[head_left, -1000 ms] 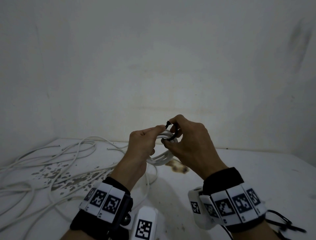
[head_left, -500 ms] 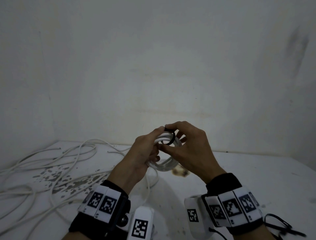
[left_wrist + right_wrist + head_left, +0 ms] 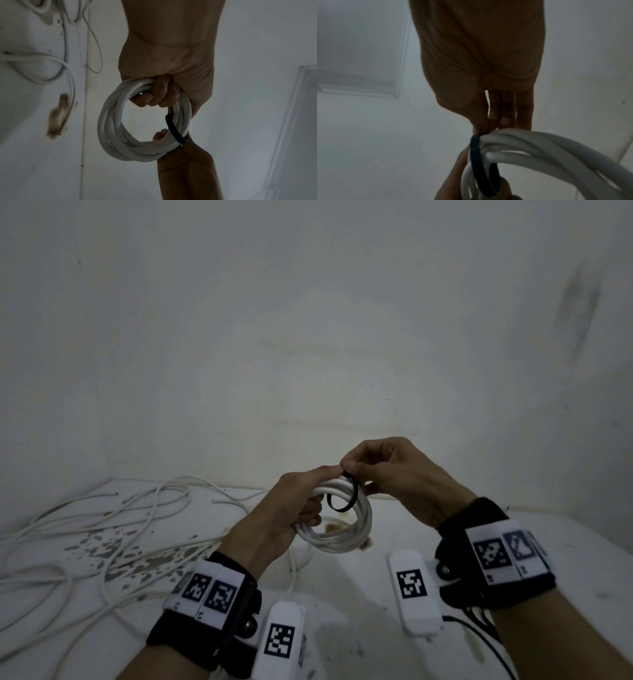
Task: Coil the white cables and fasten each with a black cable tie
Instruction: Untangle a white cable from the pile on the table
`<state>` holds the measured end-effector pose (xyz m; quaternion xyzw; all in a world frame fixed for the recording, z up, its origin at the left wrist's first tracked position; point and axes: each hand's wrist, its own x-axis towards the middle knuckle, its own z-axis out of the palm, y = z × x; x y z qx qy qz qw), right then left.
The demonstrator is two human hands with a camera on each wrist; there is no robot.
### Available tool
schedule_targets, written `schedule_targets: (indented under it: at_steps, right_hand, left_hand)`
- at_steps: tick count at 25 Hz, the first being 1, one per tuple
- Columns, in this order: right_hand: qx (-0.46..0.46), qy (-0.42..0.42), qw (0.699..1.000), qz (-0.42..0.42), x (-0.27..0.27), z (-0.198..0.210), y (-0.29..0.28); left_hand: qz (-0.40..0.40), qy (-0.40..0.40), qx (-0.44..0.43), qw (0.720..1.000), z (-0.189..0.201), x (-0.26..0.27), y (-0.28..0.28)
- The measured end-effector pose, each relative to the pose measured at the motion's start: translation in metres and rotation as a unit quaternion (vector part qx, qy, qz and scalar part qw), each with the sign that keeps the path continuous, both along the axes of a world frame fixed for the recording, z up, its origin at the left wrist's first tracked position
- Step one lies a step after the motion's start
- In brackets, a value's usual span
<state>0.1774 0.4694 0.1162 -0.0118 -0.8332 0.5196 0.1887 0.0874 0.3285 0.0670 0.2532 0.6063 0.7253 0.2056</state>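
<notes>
I hold a coiled white cable (image 3: 346,534) in the air above the table. My left hand (image 3: 301,498) grips the coil's left side, fingers curled through it (image 3: 154,97). A black cable tie (image 3: 344,498) is looped loosely around the coil's top strands (image 3: 175,129) (image 3: 477,155). My right hand (image 3: 356,470) pinches the tie's end between thumb and forefinger, right above the coil (image 3: 483,127). The tie's head is hidden by the fingers.
Loose white cables (image 3: 102,522) sprawl over the left half of the white table (image 3: 394,642), whose paint is chipped and stained. More black ties (image 3: 479,621) lie near my right wrist. A bare wall stands close behind the table.
The coil has tilted so that its ring faces me more openly. The tie's loop now hangs wider around the strands, and my right fingers have shifted to pinch its top end.
</notes>
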Motion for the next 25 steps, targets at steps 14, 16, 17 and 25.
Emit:
schedule_targets:
  at_steps: [14, 16, 17, 25]
  right_hand:
    - [0.053, 0.125, 0.977, -0.165, 0.012, 0.008, -0.030]
    - [0.158, 0.176, 0.957, -0.167, 0.018, 0.001, -0.044]
    - [0.220, 0.186, 0.945, -0.152, 0.021, -0.007, -0.052]
    - [0.132, 0.197, 0.945, -0.226, 0.028, 0.009, -0.032]
  left_hand:
    - [0.067, -0.006, 0.006, 0.998, -0.003, 0.003, 0.006]
    - [0.099, -0.005, 0.019, 0.995, -0.004, 0.002, 0.008]
    - [0.115, 0.002, 0.015, 0.993, -0.005, 0.003, 0.008]
    - [0.098, 0.030, 0.010, 0.995, -0.007, 0.024, 0.020]
